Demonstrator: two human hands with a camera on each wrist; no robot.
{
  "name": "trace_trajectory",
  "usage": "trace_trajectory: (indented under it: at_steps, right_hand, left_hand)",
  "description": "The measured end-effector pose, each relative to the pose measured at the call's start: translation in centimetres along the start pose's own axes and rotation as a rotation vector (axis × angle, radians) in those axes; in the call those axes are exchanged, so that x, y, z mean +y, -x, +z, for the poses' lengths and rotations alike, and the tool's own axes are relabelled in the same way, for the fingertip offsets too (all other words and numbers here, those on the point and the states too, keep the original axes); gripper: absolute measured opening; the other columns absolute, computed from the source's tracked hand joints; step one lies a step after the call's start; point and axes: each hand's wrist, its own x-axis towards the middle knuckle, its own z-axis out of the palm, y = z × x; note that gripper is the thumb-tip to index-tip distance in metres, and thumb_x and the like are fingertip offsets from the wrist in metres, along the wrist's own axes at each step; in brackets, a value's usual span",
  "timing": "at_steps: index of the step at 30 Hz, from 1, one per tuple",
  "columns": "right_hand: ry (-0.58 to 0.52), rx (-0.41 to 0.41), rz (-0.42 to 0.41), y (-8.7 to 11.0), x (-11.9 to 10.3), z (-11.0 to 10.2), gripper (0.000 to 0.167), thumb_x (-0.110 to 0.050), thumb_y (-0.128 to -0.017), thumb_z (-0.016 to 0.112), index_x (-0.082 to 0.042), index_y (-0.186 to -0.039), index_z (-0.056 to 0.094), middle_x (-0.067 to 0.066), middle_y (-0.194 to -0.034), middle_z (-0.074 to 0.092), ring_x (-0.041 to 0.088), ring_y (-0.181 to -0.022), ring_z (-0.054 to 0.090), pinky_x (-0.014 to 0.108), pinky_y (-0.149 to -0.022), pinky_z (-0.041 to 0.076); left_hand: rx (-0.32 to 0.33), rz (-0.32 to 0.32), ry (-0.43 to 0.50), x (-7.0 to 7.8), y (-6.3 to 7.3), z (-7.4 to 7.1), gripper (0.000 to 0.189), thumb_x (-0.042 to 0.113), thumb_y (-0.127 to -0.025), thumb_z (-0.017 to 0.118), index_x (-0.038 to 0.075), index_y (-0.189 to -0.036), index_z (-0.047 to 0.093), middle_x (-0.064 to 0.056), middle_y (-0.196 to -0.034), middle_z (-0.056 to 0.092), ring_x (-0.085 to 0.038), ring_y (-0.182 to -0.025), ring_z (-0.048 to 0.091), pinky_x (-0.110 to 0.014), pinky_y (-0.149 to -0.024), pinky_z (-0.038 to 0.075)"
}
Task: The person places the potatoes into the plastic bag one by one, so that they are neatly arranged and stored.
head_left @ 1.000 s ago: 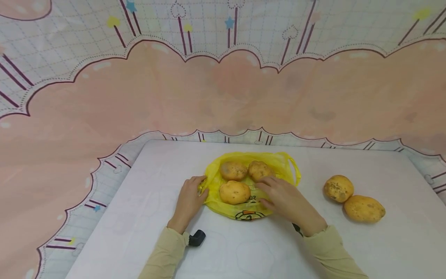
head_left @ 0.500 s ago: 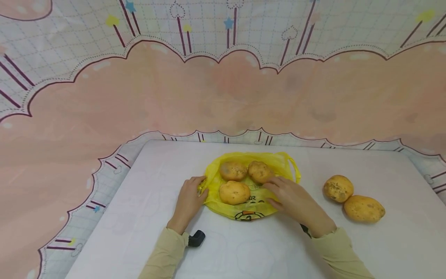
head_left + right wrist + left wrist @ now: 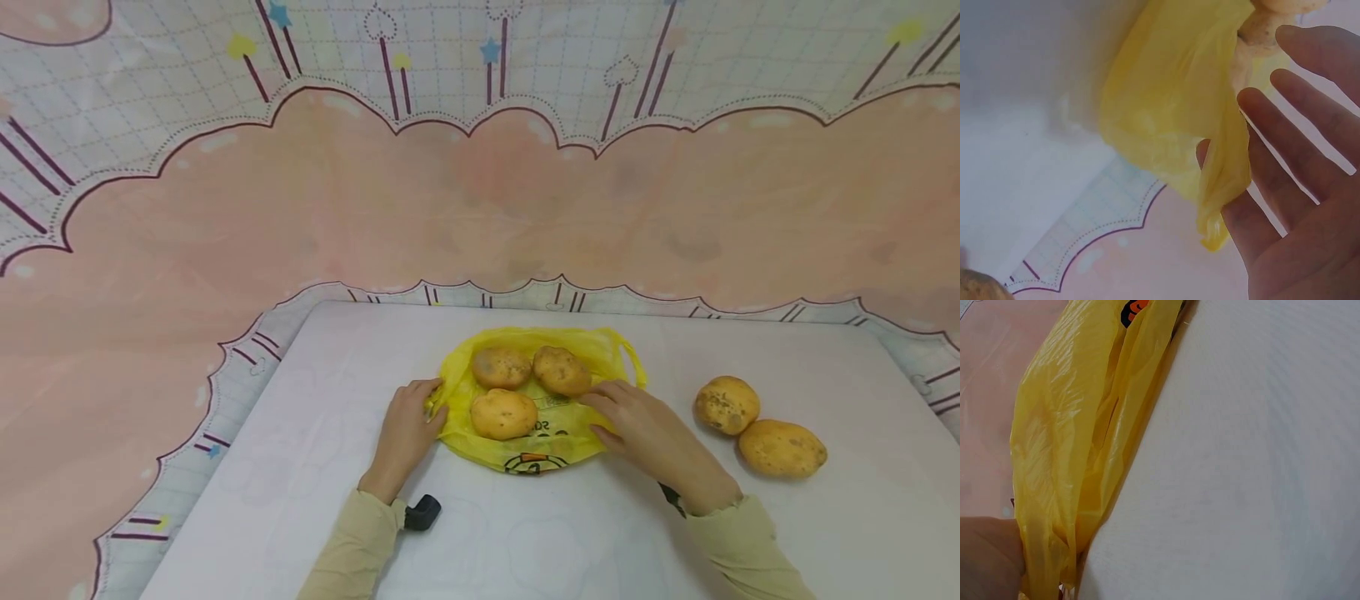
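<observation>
A yellow plastic bag [image 3: 573, 429] lies spread on the table with its mouth open. Inside it sit three potatoes: one at the back left [image 3: 501, 367], one at the back right [image 3: 561, 371] and one at the front [image 3: 504, 414]. My left hand [image 3: 403, 432] holds the bag's left edge between thumb and fingers; the left wrist view shows the plastic [image 3: 1054, 444] bunched there. At the bag's right side is my right hand [image 3: 648, 429], its fingers extended and spread. In the right wrist view a fold of plastic [image 3: 1229, 162] hangs among those fingers.
Two more potatoes, a rounder one [image 3: 727, 405] and a longer one [image 3: 782, 448], lie touching on the white table [image 3: 480, 533] to the right of the bag. Behind the table hangs a patterned cloth [image 3: 480, 208]. A black wrist device [image 3: 422, 512] shows beside my left sleeve.
My right hand has drawn back to the right, away from the back right potato in the bag. The left hand and the potatoes have stayed in place.
</observation>
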Motion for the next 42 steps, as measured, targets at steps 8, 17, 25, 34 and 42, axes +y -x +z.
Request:
trace_trajectory:
  at_steps: [8,17,25,34,42]
  right_hand:
    - [0.016,0.043,-0.029,0.6,0.6,-0.2,0.035,-0.01,-0.078,0.084,-0.002,-0.11,0.07,0.012,-0.108,0.067,0.027,-0.1,0.065,0.041,-0.085,0.057]
    - [0.025,0.035,-0.009,1.1,0.9,-0.7,0.035,-0.012,-0.078,0.084,-0.002,-0.11,0.07,0.013,-0.109,0.068,0.03,-0.1,0.067,0.045,-0.087,0.057]
    - [0.028,0.041,-0.01,1.4,1.6,-0.8,0.033,-0.01,-0.079,0.083,-0.002,-0.109,0.07,0.013,-0.109,0.067,0.028,-0.098,0.067,0.041,-0.079,0.058]
    - [0.009,0.016,0.026,2.0,2.5,-1.2,0.033,-0.007,-0.079,0.082,0.0,-0.109,0.07,0.015,-0.11,0.067,0.03,-0.101,0.066,0.042,-0.082,0.058]
    - [0.008,0.009,0.063,2.6,3.2,-1.7,0.033,-0.009,-0.081,0.08,-0.002,-0.112,0.069,0.016,-0.114,0.068,0.032,-0.105,0.065,0.046,-0.084,0.057]
  left_hand:
    - [0.001,-0.002,-0.004,-0.2,0.1,0.1,0.044,0.018,-0.092,0.07,0.001,-0.132,0.06,-0.016,-0.129,0.062,-0.033,-0.115,0.055,-0.047,-0.102,0.045]
    - [0.005,-0.006,-0.006,-0.3,0.1,0.2,0.045,0.018,-0.092,0.07,0.001,-0.132,0.06,-0.015,-0.129,0.062,-0.032,-0.116,0.055,-0.046,-0.102,0.045]
    - [0.011,-0.007,-0.001,-0.3,0.2,0.1,0.044,0.017,-0.092,0.07,0.001,-0.132,0.06,-0.015,-0.129,0.062,-0.032,-0.115,0.054,-0.046,-0.103,0.044]
    - [0.016,0.007,0.01,-0.2,0.2,0.2,0.042,0.015,-0.092,0.069,0.001,-0.131,0.061,-0.015,-0.128,0.062,-0.032,-0.114,0.054,-0.046,-0.102,0.044]
    - [0.01,0.002,0.005,-0.2,0.1,0.3,0.043,0.017,-0.092,0.07,0.002,-0.132,0.06,-0.014,-0.129,0.062,-0.032,-0.116,0.054,-0.046,-0.103,0.044]
